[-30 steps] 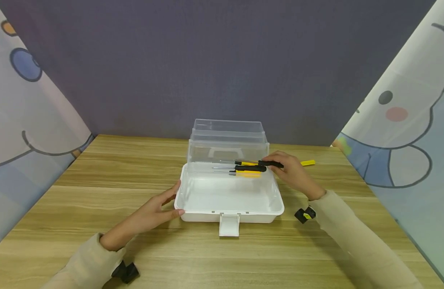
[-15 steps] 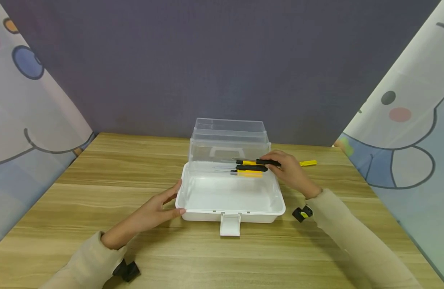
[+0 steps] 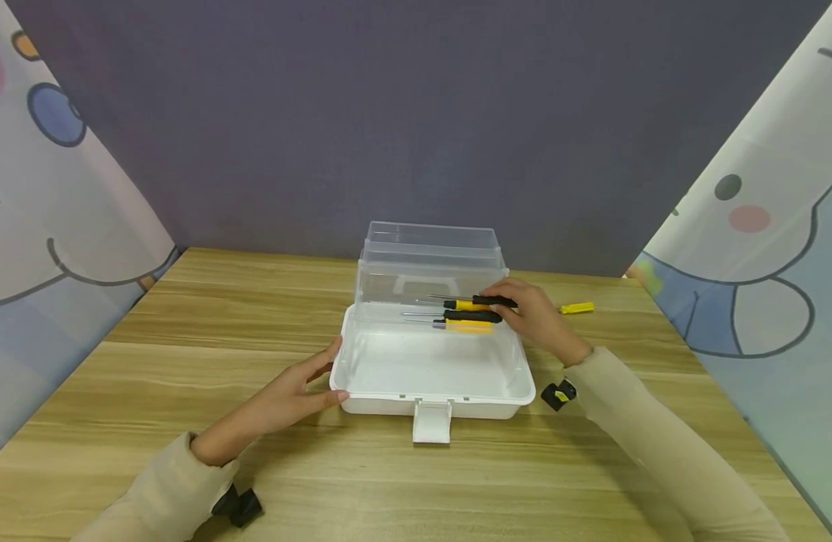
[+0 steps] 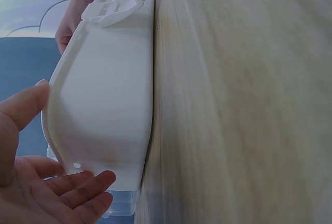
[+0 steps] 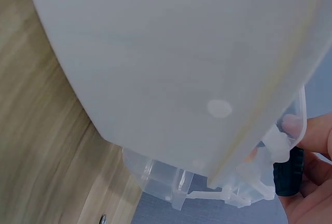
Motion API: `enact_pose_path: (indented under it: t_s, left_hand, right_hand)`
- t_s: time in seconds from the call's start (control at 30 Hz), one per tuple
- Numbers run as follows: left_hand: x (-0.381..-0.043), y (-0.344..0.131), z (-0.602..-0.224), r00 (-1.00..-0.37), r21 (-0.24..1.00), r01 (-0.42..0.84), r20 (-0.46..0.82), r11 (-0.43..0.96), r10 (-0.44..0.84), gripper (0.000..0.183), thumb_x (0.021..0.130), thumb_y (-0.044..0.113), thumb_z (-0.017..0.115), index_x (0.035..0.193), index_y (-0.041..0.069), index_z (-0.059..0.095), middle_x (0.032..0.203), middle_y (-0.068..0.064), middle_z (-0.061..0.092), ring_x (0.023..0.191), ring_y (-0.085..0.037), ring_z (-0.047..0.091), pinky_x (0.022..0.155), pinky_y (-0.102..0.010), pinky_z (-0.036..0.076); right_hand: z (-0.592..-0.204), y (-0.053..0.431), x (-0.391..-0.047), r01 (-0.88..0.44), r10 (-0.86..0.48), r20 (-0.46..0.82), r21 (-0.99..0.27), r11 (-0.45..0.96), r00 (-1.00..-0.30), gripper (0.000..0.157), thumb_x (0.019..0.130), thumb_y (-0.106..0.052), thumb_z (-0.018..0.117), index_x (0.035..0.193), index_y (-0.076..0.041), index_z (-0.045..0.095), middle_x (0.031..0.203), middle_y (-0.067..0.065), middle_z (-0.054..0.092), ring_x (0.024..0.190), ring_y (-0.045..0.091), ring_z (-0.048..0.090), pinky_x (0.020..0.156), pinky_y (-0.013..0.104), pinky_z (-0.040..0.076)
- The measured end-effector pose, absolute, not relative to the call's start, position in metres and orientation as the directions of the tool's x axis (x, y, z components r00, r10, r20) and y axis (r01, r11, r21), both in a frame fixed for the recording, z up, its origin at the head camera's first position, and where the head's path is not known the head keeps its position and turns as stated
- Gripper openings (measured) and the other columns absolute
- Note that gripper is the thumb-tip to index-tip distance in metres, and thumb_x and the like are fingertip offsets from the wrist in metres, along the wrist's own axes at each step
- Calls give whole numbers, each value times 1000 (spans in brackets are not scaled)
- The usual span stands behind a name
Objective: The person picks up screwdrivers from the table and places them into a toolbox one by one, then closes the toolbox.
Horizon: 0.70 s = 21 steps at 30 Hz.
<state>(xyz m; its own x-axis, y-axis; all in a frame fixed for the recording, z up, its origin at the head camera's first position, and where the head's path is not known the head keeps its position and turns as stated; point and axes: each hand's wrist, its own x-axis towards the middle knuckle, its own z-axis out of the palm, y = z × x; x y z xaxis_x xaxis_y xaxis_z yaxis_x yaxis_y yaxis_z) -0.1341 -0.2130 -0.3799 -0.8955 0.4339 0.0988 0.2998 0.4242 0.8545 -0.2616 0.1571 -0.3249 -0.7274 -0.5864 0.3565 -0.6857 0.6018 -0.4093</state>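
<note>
A white toolbox [image 3: 388, 406] stands on the table with its clear lid [image 3: 425, 260] raised at the back. Across its rear, in what looks like a clear tray, lie a black-handled screwdriver [image 3: 473, 316] and two yellow-handled screwdrivers, one in front [image 3: 468, 327] and one behind. Over them my right hand [image 3: 534, 316] pinches another black-handled screwdriver [image 3: 495, 301], shaft pointing left. The right wrist view shows only its dark handle end [image 5: 288, 172]. My left hand [image 3: 287, 395] rests against the box's left end, thumb at the rim and fingers loosely extended along the side [image 4: 78, 193].
A yellow-handled tool [image 3: 577, 308] lies on the wooden table [image 3: 253, 301] right of the box, partly behind my right hand. The front latch [image 3: 431, 423] hangs down. A dark panel [image 3: 416, 128] rises behind the table, with printed cartoon cloths on both sides.
My right hand has moved slightly left with the black-handled screwdriver, bringing it further over the rear of the box. My left hand stays at the box's left end.
</note>
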Motion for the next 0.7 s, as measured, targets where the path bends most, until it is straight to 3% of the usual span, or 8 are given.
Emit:
enact_pose_path:
  t_s: [0.7]
  left_hand:
    - [-136, -214, -383, -889, 861, 306, 106, 406, 445, 85, 90, 26, 65, 148, -4, 11, 154, -22, 9, 135, -43, 28, 107, -57, 20]
  right_hand:
    - [-321, 141, -266, -705, -627, 326, -385, 595, -707, 30, 87, 4, 63, 117, -1, 64, 111, 12, 63, 96, 25, 61, 76, 37, 52]
